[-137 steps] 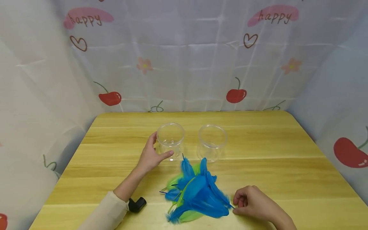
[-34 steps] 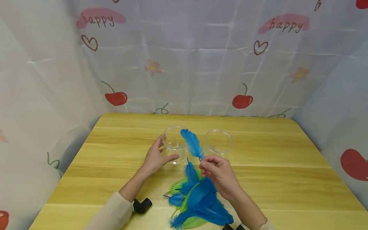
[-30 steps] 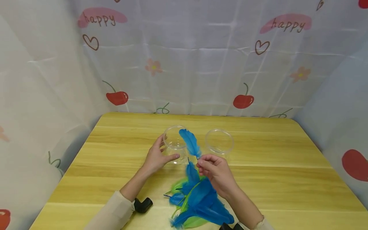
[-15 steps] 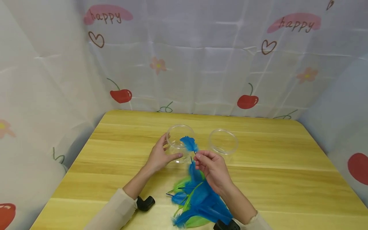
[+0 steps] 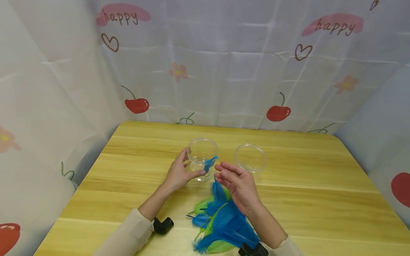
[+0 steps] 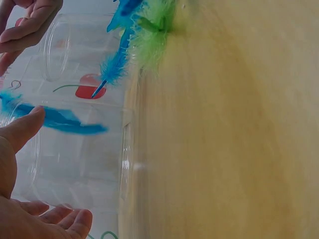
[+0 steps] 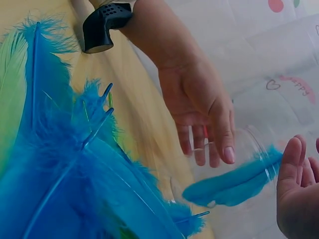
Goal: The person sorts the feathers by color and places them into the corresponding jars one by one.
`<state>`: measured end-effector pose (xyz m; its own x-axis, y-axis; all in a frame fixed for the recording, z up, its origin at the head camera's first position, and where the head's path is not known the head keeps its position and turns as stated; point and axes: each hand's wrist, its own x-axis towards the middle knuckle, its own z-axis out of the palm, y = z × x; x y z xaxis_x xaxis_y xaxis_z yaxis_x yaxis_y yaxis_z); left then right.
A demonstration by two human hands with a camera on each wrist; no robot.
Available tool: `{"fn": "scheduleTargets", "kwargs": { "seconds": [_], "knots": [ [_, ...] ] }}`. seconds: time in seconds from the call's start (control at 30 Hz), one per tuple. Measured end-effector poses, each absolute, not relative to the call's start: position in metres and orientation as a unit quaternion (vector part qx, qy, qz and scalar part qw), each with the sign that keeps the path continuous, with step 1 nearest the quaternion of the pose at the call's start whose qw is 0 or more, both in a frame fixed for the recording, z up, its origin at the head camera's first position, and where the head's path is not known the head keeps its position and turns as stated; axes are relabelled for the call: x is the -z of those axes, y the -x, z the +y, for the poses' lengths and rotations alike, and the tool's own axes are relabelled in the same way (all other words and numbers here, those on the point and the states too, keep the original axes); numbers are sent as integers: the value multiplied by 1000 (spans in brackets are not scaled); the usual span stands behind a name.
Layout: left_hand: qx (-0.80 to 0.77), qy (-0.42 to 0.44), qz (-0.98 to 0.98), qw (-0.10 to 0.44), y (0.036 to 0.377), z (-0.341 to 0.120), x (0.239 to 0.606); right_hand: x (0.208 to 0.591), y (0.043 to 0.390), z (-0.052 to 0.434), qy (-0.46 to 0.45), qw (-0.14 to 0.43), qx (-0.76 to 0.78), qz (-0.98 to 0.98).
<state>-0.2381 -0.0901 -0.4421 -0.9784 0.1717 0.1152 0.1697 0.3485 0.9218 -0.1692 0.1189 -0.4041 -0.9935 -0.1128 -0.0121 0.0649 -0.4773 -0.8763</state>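
My left hand (image 5: 177,174) holds a clear plastic jar (image 5: 196,160) upright on the table, its thumb on the near side and its fingers on the far side. One blue feather (image 5: 210,164) stands slanted inside that jar. In the right wrist view, the feather (image 7: 234,181) has its vane tip down and its downy end at the rim. My right hand (image 5: 241,186) hovers just right of the jar, fingers loosely extended, with nothing between them. Below it lies a pile of blue and lime-green feathers (image 5: 224,220), partly covered by the right forearm.
Another clear jar (image 5: 250,168) stands to the right of the held one, behind the right hand. Black wrist cameras sit at both cuffs, one by the left sleeve (image 5: 123,231). A printed curtain (image 5: 217,78) hangs behind the wooden table (image 5: 320,199).
My right hand has carried a blue feather from the pile to the left jar, lowered it in and let go. The left hand stays at the jar. The head view has shifted slightly.
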Motion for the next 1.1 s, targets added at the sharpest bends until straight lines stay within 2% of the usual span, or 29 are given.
{"fn": "scheduleTargets", "kwargs": {
  "seconds": [0.57,1.1],
  "knots": [
    [-545,-96,833,12,238,-90,441,409,155,154,52,29,847,527],
    [-543,-112,832,15,237,-90,440,422,144,187,32,68,835,545]
  ]
}}
